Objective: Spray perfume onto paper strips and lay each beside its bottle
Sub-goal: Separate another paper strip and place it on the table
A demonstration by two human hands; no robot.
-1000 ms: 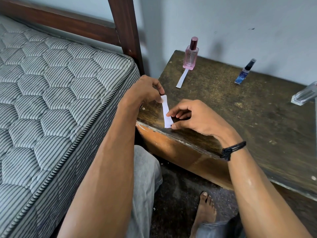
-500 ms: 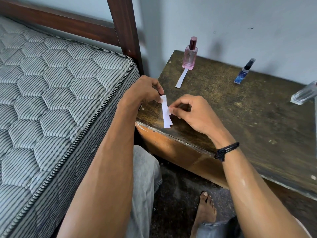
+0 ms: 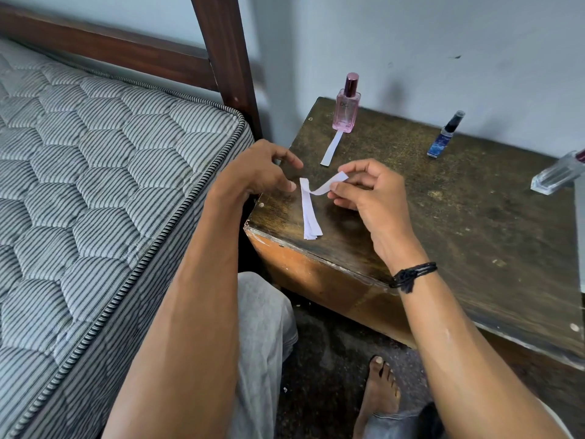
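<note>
A quilted, grey-striped mattress point(image 3: 95, 185) on a dark wooden bed frame point(image 3: 221, 58) filled the left of the view, and beside it stood the worn, dark brown wooden side table point(image 3: 474, 232) that carried the work. On the table, a square pink glass perfume bottle with a maroon cap point(image 3: 346, 106) stood near the back corner with one white paper strip point(image 3: 331, 148) laid just in front of it, so that pairing looked finished. A slim blue spray bottle with a black cap point(image 3: 444, 136) and a clear glass bottle point(image 3: 558, 175) had no strip beside them, so by my judgement at least two remained. The right hand point(image 3: 367, 194) pinched the end of the top strip point(image 3: 329, 183) between thumb and fingertips, peeling it up off a small stack of white paper strips point(image 3: 310, 217) near the table's front corner. The left hand point(image 3: 262, 172) hovered just beside the stack's far end, fingers loosely curled and holding nothing. The clear bottle was cut off at the right edge, and the number of strips left in the stack was hard to make out.
</note>
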